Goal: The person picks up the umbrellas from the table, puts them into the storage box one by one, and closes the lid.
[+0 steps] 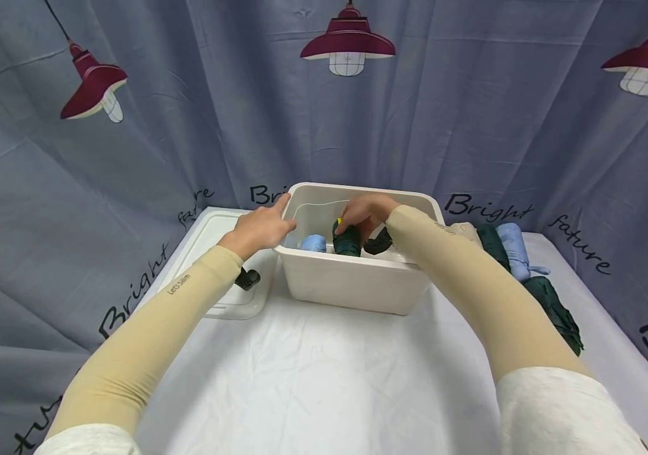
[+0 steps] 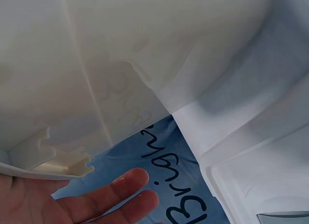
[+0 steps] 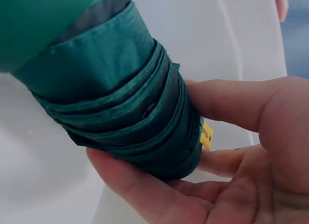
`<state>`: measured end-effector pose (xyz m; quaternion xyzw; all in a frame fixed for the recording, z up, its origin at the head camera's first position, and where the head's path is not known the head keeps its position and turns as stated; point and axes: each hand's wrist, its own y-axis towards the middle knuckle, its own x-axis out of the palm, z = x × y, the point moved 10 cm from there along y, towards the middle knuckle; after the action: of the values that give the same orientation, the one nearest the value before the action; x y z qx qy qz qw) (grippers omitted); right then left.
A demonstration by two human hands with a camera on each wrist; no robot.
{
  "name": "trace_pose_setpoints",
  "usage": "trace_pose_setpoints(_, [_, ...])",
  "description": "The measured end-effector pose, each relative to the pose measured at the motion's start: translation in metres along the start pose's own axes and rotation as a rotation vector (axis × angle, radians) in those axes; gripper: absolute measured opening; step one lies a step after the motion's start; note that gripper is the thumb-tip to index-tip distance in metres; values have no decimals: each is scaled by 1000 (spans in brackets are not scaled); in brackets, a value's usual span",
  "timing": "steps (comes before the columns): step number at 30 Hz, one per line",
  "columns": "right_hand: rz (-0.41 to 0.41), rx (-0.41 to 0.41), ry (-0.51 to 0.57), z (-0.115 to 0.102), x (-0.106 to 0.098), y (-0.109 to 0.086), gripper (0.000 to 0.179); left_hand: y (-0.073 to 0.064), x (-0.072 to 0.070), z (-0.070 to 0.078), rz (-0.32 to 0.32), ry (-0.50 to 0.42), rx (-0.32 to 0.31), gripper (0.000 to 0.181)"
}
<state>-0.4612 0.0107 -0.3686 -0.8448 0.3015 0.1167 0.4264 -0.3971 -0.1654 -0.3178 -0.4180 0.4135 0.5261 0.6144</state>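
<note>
A white plastic box stands uncovered on the table. Inside it, my right hand grips a rolled dark green folding umbrella. The right wrist view shows thumb and fingers curled round the umbrella's pleated cloth, with a yellow tag beside the thumb. A rolled light blue umbrella lies to the left of it in the box. At the box's left rim rests my left hand, its straight fingers outside the wall in the left wrist view.
The white lid lies flat left of the box, under the left forearm. Along the table's right side lie several rolled umbrellas: a beige one, a light blue one and dark green ones. A printed grey-blue curtain hangs behind.
</note>
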Motion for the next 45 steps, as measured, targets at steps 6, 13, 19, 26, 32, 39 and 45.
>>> trace_pose_setpoints(6, [-30, 55, -7, 8, 10, 11, 28, -1, 1, -1, 5, 1, 4, 75])
trace_pose_setpoints(13, [-16, 99, -115, 7, 15, 20, 23, -3, -1, -5, 3, -5, -10, 76])
trace_pose_setpoints(19, [-25, 105, -164, 3, 19, 25, 26, -5, 0, -8, 4, -6, -19, 76])
trace_pose_setpoints(26, [-33, 125, -140, 8, 24, 29, 20, -5, 2, -5, 1, -3, -11, 76])
trace_pose_setpoints(32, [-47, 131, -129, 11, 26, 31, 21, -3, 1, -2, 19, 5, -8, 76])
trace_pose_setpoints(39, [-81, 87, -67, 6, 26, 29, 54, -1, 0, -1, 24, 9, -1, 75])
trace_pose_setpoints(45, [-119, 67, -57, 4, 28, 29, 56, 0, -1, 0, 19, 14, -3, 75])
